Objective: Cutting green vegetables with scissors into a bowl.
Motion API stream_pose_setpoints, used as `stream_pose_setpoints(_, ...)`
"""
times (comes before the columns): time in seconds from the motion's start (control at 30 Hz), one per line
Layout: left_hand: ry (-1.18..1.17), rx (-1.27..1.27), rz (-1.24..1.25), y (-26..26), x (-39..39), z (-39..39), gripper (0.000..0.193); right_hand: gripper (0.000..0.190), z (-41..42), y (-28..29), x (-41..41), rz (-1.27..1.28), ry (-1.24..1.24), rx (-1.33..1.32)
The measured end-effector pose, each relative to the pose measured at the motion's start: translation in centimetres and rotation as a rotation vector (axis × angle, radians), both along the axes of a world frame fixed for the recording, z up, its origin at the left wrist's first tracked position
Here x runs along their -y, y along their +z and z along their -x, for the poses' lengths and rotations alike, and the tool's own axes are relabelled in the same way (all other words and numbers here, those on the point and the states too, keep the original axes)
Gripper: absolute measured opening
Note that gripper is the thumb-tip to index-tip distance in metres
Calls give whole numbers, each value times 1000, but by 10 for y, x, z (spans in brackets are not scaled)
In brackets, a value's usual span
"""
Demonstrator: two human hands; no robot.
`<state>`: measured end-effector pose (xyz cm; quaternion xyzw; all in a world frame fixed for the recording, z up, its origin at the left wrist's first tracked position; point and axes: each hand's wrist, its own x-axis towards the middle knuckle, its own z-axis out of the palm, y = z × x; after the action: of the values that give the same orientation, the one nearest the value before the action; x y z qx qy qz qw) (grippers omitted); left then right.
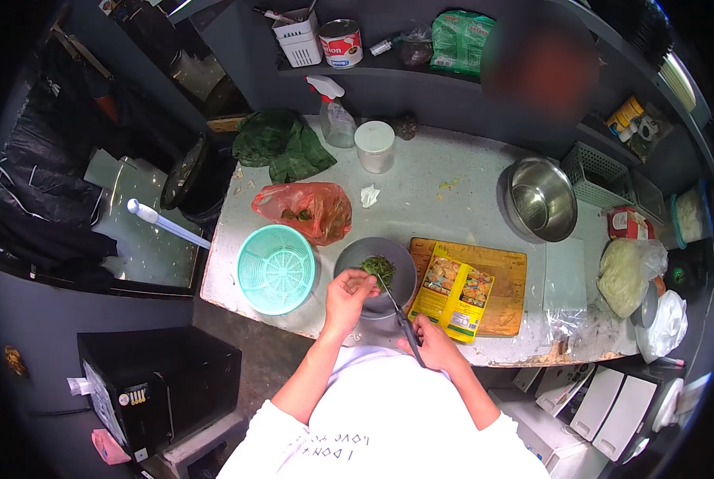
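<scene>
My right hand (433, 344) holds black-handled scissors (402, 317), whose blades point up and left over a grey bowl (345, 254). Cut green leaves (379, 269) lie in the bowl below the blade tips. At the bowl's left side, my left hand (350, 296) has its thumb and fingertips pinched close to the blades; it seems to grip a small bit of green, mostly hidden by the fingers. Just right of the bowl, a yellow printed food packet (453, 293) lies on a wooden cutting board (507, 284).
A mint-green plastic colander (276, 269) stands left of the bowl, with a red plastic bag (327, 212) behind it. Further back are banana leaves (282, 143), a spray bottle (337, 123) and a white lidded tub (375, 146). A steel bowl (541, 200) and bagged food (623, 278) stand at the right.
</scene>
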<state>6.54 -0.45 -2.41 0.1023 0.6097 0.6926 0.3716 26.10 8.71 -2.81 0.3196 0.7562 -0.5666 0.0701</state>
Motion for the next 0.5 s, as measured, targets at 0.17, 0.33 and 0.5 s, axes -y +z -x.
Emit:
stream_pose_setpoints(0.17, -19, 42, -11, 3, 1, 0, 19, 57, 1, 3, -2, 12, 21, -9)
stream_pose_setpoints(0.33, -11, 67, -17, 1, 1, 1, 21, 55, -2, 2, -2, 49, 34, -15)
stream_pose_setpoints(0.5, -20, 62, -18, 2, 1, 2, 21, 49, -7, -11, -2, 87, 50, -45)
